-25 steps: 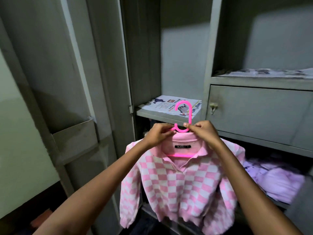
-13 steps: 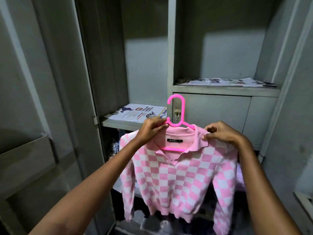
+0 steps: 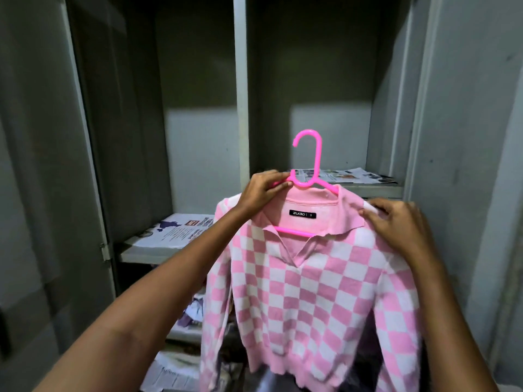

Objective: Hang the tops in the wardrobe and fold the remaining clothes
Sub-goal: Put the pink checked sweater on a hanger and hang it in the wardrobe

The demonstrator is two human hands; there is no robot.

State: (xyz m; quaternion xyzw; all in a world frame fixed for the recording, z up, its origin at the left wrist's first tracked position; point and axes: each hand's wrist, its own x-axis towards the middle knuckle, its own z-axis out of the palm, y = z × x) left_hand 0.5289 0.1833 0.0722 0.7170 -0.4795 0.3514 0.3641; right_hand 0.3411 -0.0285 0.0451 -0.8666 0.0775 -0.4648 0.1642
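1. Reading "zudio" on the black neck label (image 3: 302, 214) of the checked pink top (image 3: 305, 292).
2. Top hangs lengthwise downward on a pink hanger (image 3: 310, 165), hook upright, before the open wardrobe (image 3: 240, 80).
3. Left hand (image 3: 261, 190) grips the hanger's left arm.
4. Right hand (image 3: 396, 222) pinches the top's right shoulder.

A single head-worn wide-angle camera looks forward and slightly down into an open grey wardrobe (image 3: 240, 80), standing close before it. Both forearms enter from the bottom edge, at about 7 and 5 o'clock, reaching toward frame centre. The left hand (image 3: 261, 190) and right hand (image 3: 396, 222) sit near mid-frame, very near the lens. Wide-angle bending curves the wardrobe's side walls at 3 and 9 o'clock
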